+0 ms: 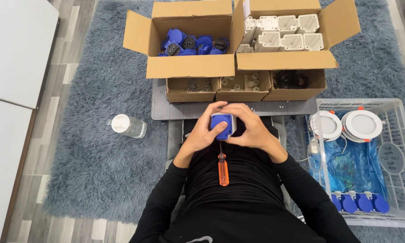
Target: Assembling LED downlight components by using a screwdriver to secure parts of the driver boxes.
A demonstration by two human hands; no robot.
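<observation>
**Both my hands around a blue-and-white socket block**

I am seated, looking down at my lap. My left hand and my right hand are both curled closed around a small socket block, white in body with a blue face turned up toward me. My fingers wrap its sides and meet over its far edge, so the block sits between my palms, just above my lap and in front of a low dark table.

An orange-handled screwdriver lies on my black clothing just below the block, its thin shaft pointing up toward it.

On the table stand three small open cardboard boxes; one holds metal screws, the others small parts I cannot make out. Behind them sit two bigger open boxes: the left box holds blue socket parts, the right box holds white housings in rows.

To my left, a clear bottle with a white cap lies on the grey shaggy rug. To my right, a white plastic basket holds round white lamps, blue plastic sheeting and blue caps.
</observation>
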